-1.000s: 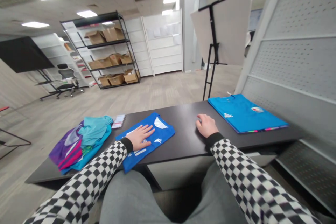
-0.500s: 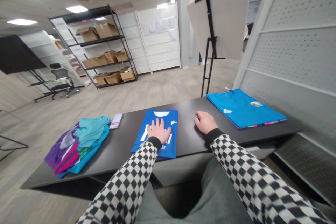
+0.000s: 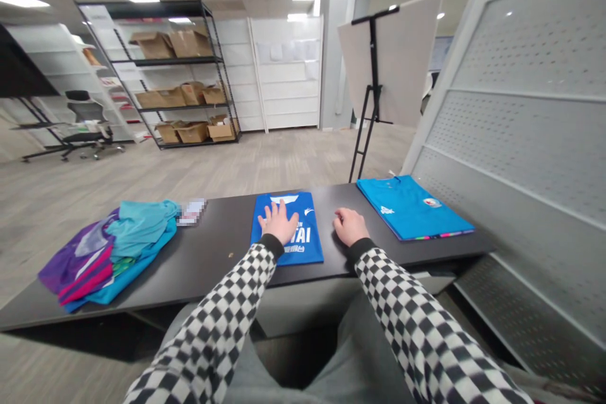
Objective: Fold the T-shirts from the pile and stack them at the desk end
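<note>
A folded dark-blue sports jersey [image 3: 305, 251] lies on the black table with its white lettering facing up and its collar at the far side. My left hand [image 3: 278, 222] rests flat on it, fingers spread, covering part of the print. Just right of the jersey, my right hand [image 3: 350, 226] sits on the tabletop with its fingers curled in; nothing shows in it. Beyond that hand, to the right, a neat stack of folded clothes has a lighter blue shirt [image 3: 407, 208] on top. A crumpled heap of purple, pink and teal clothes [image 3: 113, 252] lies at the left.
The black table [image 3: 208, 265] runs across in front of me. A small blurred packet [image 3: 192, 212] lies beside the heap. On the right rises a perforated grey panel [image 3: 511, 120]. An easel with a board [image 3: 392, 63] stands behind the table, and a shelf with cardboard boxes [image 3: 189, 96] farther back.
The blue jersey has turned from slanted to nearly square with the table edge and shifted right, under my left hand. My right hand stays curled on the table. The head view has shifted.
</note>
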The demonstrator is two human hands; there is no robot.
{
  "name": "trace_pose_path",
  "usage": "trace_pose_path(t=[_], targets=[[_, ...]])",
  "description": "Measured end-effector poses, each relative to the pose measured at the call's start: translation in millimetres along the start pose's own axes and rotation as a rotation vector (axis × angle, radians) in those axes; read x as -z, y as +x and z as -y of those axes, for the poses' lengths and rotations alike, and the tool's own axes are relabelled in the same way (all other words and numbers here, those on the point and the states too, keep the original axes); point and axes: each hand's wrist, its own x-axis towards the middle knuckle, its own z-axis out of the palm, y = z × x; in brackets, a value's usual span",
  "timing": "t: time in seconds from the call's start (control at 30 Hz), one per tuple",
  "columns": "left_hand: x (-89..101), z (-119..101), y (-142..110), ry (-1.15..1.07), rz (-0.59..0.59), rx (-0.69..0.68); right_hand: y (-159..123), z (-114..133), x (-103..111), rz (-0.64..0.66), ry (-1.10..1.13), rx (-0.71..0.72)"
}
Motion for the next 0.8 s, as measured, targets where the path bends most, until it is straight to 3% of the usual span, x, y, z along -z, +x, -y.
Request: trace_pose_path(t=[0.07, 0.13, 0.23, 0.3, 0.37, 0.47, 0.6, 0.67, 0.8], targets=[[15.7, 41.5, -21.9, 0.004, -0.080, -0.228, -0.7, -0.1, -0.3, 0.005, 0.006, 0.021], [25.5, 90.5, -50.5, 0.065, -0.013, -0.400, -1.0, -0.8, -0.5, 0.000, 0.017, 0.053], [28.4, 150.7, -95.2, 0.210, 0.079, -0.487, -0.5, -1.2, 0.4, -0.010, 0.034, 0.077], [26.1, 170.3, -118.6, 0.263, 0.064, -0.508, -1.7, 0.9, 1.7, -0.017, 0.041, 0.094], [23.8, 174.6, -133.3, 0.284, 0.005, -0.513, -8.2, 7.1, 3.0, -0.035, 0.063, 0.161], [23.7, 168.5, -140.5, 0.285, -0.051, -0.559, -34.2, 24.8, 2.3, -0.006, 0.136, 0.392], [25.9, 166.0, -136.9, 0.247, -0.003, -0.652, -84.5, 50.0, -3.5, 0.248, 0.110, 0.678], [25.6, 169.1, -135.8, 0.241, 0.005, -0.666, -103.0, 55.1, -5.0, 0.313, 0.046, 0.705], [23.9, 175.1, -144.3, 0.239, -0.061, -0.718, -120.7, 45.8, -4.1, 0.290, 0.002, 0.704]])
